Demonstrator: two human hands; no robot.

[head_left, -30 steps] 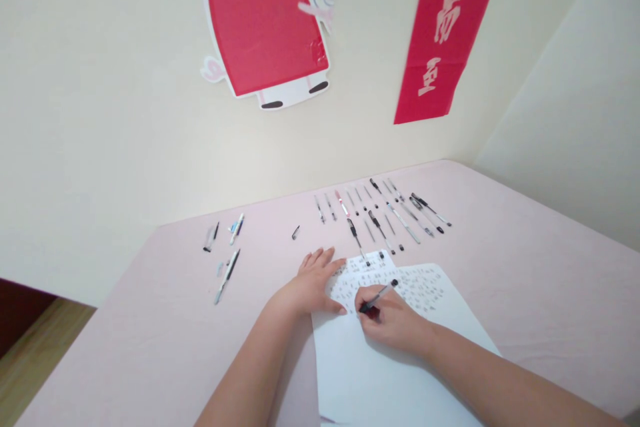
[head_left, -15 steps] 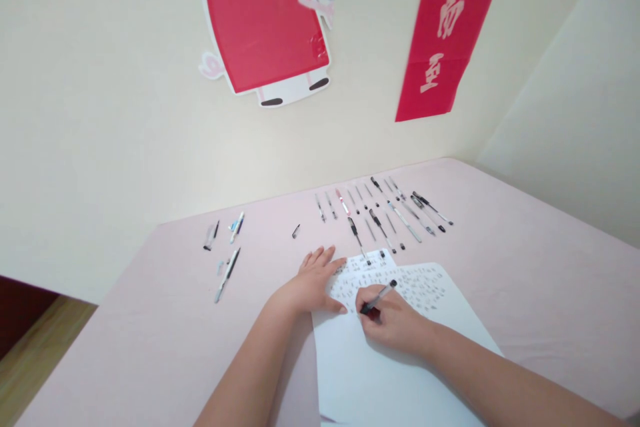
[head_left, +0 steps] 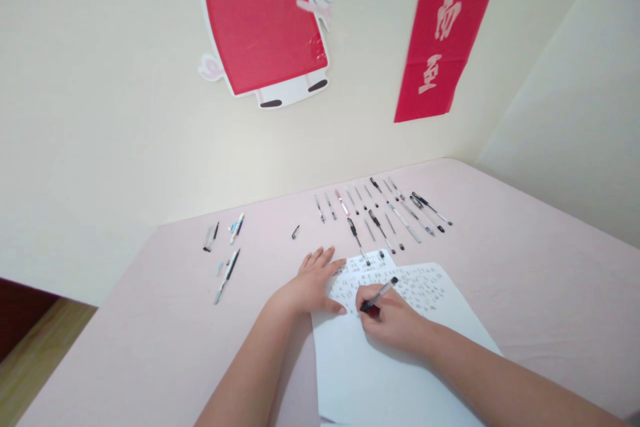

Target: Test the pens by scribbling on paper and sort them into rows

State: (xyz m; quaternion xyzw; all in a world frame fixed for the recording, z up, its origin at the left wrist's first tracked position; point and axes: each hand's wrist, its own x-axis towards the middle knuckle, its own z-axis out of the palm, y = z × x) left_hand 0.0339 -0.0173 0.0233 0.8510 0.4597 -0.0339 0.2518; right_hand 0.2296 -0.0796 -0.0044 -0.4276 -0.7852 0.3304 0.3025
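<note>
My right hand (head_left: 390,320) is closed around a black-and-clear pen (head_left: 384,291), its tip hidden behind the fingers over the white paper (head_left: 380,373). Handwritten characters cover the upper part of that sheet; its lower part is blank. Spread out flat, my left hand (head_left: 317,283) lies on the sheet's upper left edge. A smaller written sheet (head_left: 370,259) shows just beyond the large one, partly covered by my left fingers.
Several pens and refills lie in rows behind the paper, among them a pink pen (head_left: 342,203). A small black pen cap (head_left: 295,232) is by itself farther left. More pens (head_left: 227,276) lie on the table's left side. The pink tabletop (head_left: 150,347) meets a wall at the back.
Both hands stay in nearly the same places. The pen in my right hand has tilted very slightly; the whole view has shifted a little.
</note>
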